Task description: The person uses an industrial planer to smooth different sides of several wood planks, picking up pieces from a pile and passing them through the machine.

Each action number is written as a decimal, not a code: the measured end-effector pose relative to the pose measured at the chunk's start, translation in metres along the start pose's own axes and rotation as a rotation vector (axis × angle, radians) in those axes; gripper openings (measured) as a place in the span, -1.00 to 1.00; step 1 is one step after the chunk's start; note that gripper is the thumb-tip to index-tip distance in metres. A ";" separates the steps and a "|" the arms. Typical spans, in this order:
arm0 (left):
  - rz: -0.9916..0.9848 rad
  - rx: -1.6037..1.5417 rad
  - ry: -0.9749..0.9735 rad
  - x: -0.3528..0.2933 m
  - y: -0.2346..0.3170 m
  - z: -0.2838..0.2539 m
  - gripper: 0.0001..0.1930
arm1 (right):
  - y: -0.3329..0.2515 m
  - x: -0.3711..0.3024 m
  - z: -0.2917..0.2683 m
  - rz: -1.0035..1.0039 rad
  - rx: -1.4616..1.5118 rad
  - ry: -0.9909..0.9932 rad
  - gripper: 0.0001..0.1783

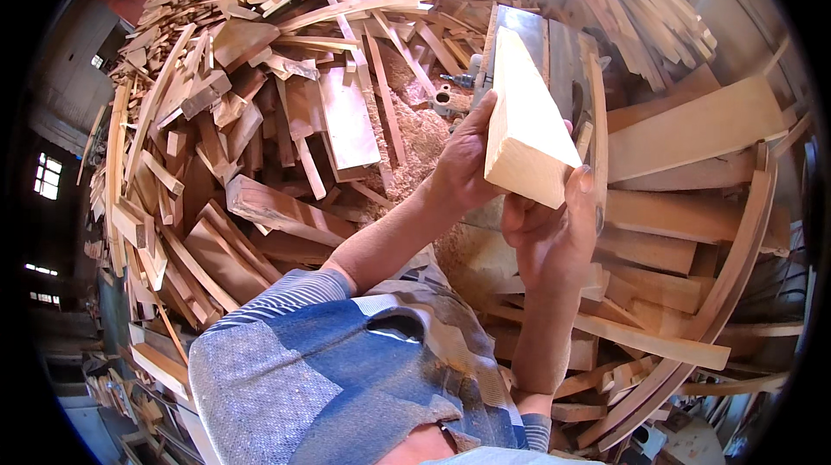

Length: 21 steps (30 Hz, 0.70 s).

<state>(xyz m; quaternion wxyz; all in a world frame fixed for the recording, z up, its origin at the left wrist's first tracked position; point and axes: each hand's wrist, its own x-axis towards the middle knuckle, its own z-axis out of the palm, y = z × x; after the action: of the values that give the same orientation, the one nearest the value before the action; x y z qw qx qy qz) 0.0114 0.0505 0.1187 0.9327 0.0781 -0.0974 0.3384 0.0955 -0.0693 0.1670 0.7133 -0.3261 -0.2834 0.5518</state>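
Hands up close: right hand (554, 231) cups the near end of a pale, clean-sawn rectangular wooden block (528, 119) from below, left hand (467, 158) clamps its side, tilting it toward the eyes, seemingly for inspection. Behind, a grey metal machine table (541, 37), sawdust, heaped reddish-brown timber offcuts (251, 119).

Standing right next to this person: they've got on a knit top in patchwork blocks, speckled grey-blue, deeper blue, and a lighter panel with thin stripes near the shoulder, plus a brownish checked patch by the chest. Sleeves are pushed up to about the elbows, forearms bare. Both hands bare too, left hand (463, 162) and right hand (550, 231), no gloves, no watch.
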 end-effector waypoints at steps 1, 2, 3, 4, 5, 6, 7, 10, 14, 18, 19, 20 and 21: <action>0.040 0.134 0.026 -0.002 -0.001 0.004 -0.35 | 0.000 -0.001 0.000 0.000 0.005 -0.010 0.01; 0.085 0.273 0.054 -0.006 -0.002 0.015 -0.35 | 0.001 -0.002 0.000 0.001 0.014 -0.024 0.00; 0.129 0.411 0.080 -0.008 -0.003 0.021 -0.36 | 0.001 -0.002 0.002 0.007 0.017 -0.001 0.00; 0.086 0.278 0.037 -0.007 -0.002 0.016 -0.36 | 0.000 -0.002 0.006 0.012 0.019 0.022 -0.01; 0.047 0.147 -0.008 -0.004 0.001 0.009 -0.37 | 0.000 -0.002 0.008 0.013 0.029 0.015 -0.01; 0.008 0.016 -0.053 -0.003 0.002 0.005 -0.38 | 0.000 -0.001 0.010 0.015 0.039 0.009 -0.01; 0.018 0.039 -0.042 -0.004 0.003 0.003 -0.38 | 0.000 -0.001 0.010 0.013 0.057 -0.023 -0.01; 0.032 0.068 -0.015 -0.006 0.002 0.008 -0.39 | 0.002 -0.002 0.006 -0.003 0.090 -0.086 -0.03; 0.046 0.069 -0.015 -0.009 0.004 0.009 -0.39 | 0.001 -0.002 0.009 0.014 0.111 -0.082 -0.05; 0.005 0.009 0.008 -0.011 0.009 0.007 -0.38 | 0.004 -0.002 0.014 0.011 0.062 -0.029 -0.05; -0.004 0.002 0.011 -0.009 0.011 0.003 -0.37 | 0.004 -0.002 0.014 0.014 0.056 -0.037 -0.04; -0.014 -0.007 0.015 -0.008 0.013 -0.001 -0.37 | 0.005 -0.002 0.013 0.015 0.046 -0.040 -0.03; -0.024 -0.016 0.019 -0.008 0.014 -0.004 -0.36 | 0.006 -0.002 0.014 0.017 0.037 -0.043 -0.02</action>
<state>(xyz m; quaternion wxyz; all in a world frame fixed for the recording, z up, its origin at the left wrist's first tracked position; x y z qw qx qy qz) -0.0029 0.0571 0.1144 0.9382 0.0685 -0.0902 0.3270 0.0811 -0.0681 0.1708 0.7082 -0.3033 -0.2858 0.5700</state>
